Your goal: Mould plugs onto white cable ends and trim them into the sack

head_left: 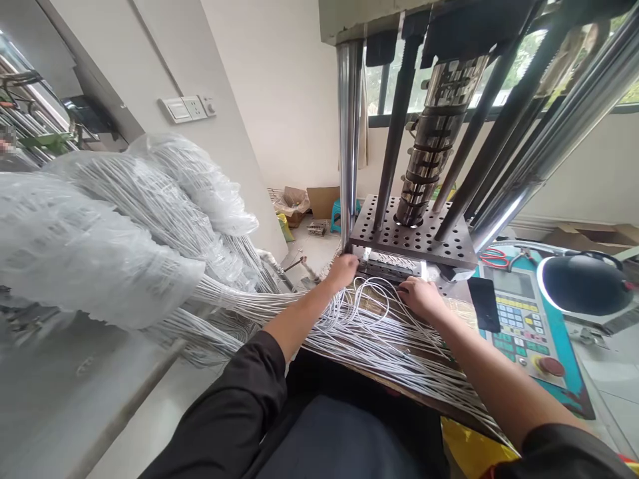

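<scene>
Under the perforated plate (414, 236) of an upright press sits a dark metal mold (387, 269) with a row of small light pieces along it. My left hand (343, 271) is closed at the mold's left end, its fingertips partly hidden. At the right end my right hand (422, 296) has its fingers curled onto the mold's edge. Thin white cables (367, 332) lie in a thick layer before the mold, and some loop up between my hands.
Plastic-wrapped cable bundles (150, 206) fill the left side. To the right stand a teal control panel (524, 326) with a red stop button (550, 366), red-handled scissors (494, 257) and a round black lamp (584, 286). Steel columns (349, 140) flank the press.
</scene>
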A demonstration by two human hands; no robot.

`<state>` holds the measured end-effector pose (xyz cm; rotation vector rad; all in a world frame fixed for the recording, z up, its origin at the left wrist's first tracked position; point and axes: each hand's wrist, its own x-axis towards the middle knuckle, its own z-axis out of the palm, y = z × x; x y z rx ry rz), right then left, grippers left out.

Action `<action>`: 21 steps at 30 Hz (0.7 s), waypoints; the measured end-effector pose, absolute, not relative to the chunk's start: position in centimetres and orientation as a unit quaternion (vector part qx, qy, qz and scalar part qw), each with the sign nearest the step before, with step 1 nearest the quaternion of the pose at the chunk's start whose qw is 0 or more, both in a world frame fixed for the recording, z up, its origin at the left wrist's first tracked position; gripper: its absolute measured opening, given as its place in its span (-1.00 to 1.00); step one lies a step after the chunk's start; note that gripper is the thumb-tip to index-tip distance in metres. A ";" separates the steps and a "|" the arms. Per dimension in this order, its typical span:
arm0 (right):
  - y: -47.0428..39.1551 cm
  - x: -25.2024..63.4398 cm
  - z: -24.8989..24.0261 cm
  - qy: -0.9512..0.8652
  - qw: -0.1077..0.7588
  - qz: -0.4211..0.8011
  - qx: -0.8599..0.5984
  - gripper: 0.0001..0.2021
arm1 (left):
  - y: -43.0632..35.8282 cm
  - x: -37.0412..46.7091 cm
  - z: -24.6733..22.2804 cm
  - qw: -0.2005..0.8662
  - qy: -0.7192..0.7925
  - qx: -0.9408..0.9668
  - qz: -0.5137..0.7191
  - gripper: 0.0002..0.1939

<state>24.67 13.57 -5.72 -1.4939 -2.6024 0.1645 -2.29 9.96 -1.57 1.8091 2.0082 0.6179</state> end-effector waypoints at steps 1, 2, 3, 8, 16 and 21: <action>13.7 24.6 -5.7 -0.868 0.065 0.049 -0.490 -0.77 | 9.7 -2.2 -2.0 0.187 0.687 0.683 0.162 -0.67; 13.8 24.6 -5.7 -0.872 0.062 0.045 -0.483 -0.77 | 9.5 -2.2 -2.3 0.186 0.671 0.707 0.122 -0.71; 13.9 24.5 -5.7 -0.876 0.060 0.042 -0.477 -0.78 | 9.3 -2.4 -2.5 0.184 0.669 0.713 0.104 -0.75; 14.2 23.9 -5.3 -0.879 0.077 0.043 -0.469 -0.79 | 8.5 -3.7 -2.2 0.125 0.683 0.720 0.023 -0.73; 6.9 35.0 -4.4 -0.811 0.178 0.094 -0.549 -0.62 | 7.6 0.8 -2.0 0.101 0.488 0.845 0.195 -0.70; -1.5 38.6 -4.8 -0.789 0.139 0.139 -0.582 -0.46 | 9.1 8.1 -3.6 0.141 0.298 0.923 0.198 -0.76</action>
